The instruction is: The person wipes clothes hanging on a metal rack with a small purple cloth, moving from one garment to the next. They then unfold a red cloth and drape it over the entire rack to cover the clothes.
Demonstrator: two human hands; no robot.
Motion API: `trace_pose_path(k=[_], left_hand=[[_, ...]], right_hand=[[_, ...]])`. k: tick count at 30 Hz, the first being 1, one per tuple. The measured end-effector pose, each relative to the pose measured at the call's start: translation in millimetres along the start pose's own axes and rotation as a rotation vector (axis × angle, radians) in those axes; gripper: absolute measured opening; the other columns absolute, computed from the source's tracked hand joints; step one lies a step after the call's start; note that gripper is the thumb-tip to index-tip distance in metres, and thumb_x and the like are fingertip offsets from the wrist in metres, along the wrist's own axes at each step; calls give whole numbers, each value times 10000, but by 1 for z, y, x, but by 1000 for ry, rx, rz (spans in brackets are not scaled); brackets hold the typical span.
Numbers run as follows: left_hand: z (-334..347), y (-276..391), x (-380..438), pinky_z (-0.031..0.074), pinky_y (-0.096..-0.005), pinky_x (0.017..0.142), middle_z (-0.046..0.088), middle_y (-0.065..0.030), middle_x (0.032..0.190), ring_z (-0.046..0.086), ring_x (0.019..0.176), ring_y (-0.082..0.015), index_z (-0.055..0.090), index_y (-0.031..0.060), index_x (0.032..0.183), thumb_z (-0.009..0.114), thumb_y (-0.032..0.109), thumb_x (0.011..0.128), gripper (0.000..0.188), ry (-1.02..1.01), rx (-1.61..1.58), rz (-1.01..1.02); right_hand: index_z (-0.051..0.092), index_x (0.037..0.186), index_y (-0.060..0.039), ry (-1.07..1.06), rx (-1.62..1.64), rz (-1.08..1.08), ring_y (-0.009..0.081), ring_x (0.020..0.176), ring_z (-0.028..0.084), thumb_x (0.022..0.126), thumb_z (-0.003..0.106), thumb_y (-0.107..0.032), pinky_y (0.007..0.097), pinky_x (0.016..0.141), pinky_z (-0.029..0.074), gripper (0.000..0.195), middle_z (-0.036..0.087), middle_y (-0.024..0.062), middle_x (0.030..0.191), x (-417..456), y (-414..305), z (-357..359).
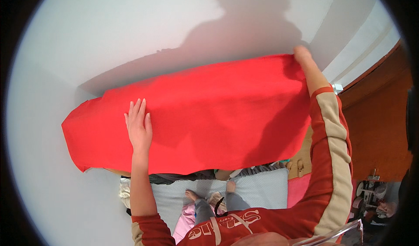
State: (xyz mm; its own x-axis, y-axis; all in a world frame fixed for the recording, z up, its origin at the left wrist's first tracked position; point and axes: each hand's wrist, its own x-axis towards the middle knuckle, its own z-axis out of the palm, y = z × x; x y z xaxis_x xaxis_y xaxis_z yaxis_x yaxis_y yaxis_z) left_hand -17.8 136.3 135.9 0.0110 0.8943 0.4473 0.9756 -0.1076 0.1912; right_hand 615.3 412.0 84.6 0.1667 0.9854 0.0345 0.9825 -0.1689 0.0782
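A wide red sheet (209, 115), which looks like cloth, stretches across the view in front of the white wall. My left hand (139, 124) lies flat on its left part, palm down with the fingers apart. At the far right corner, my right hand (301, 54) has its fingers closed at the sheet's top edge; it is slightly blurred and its fingertips are hidden. The sheet's left end comes to an angled corner close to the wall. What lies behind or beneath the sheet cannot be seen.
I stand barefoot on a light patterned mattress (268, 187). Pink cloth (185, 219) lies by my feet, and dark fabric (170, 177) shows below the sheet. A brown wooden door (376, 131) is at the right, with cluttered items (373, 197) below it. The white wall (131, 23) rises behind.
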Motion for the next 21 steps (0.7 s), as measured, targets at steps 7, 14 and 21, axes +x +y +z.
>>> trace_pose_path(k=[7, 14, 21], left_hand=[[-9, -8, -3, 214, -533, 1151, 462, -86, 1457, 339, 1410, -304, 513, 161, 1391, 524, 148, 956, 435, -45, 21, -5], [-12, -16, -8, 223, -542, 1146, 434, -62, 1484, 320, 1421, -295, 488, 183, 1413, 517, 182, 973, 441, -56, 10, -4], [-5, -16, -1, 247, -539, 1139, 419, -48, 1495, 318, 1422, -292, 462, 208, 1430, 522, 187, 969, 466, -42, -9, 74]], right_hand=[[633, 1205, -63, -89, 121, -103, 378, 1093, 611, 909, 572, -164, 431, 900, 497, 319, 648, 199, 1174, -31, 3, -10], [545, 1335, -75, 316, 816, -61, 293, 1210, 553, 973, 529, -223, 365, 981, 455, 391, 590, 174, 1289, -167, -3, -108], [477, 1359, 37, 287, 1102, 159, 223, 1250, 508, 994, 540, -285, 342, 1055, 385, 491, 549, 168, 1336, -313, 77, 21]])
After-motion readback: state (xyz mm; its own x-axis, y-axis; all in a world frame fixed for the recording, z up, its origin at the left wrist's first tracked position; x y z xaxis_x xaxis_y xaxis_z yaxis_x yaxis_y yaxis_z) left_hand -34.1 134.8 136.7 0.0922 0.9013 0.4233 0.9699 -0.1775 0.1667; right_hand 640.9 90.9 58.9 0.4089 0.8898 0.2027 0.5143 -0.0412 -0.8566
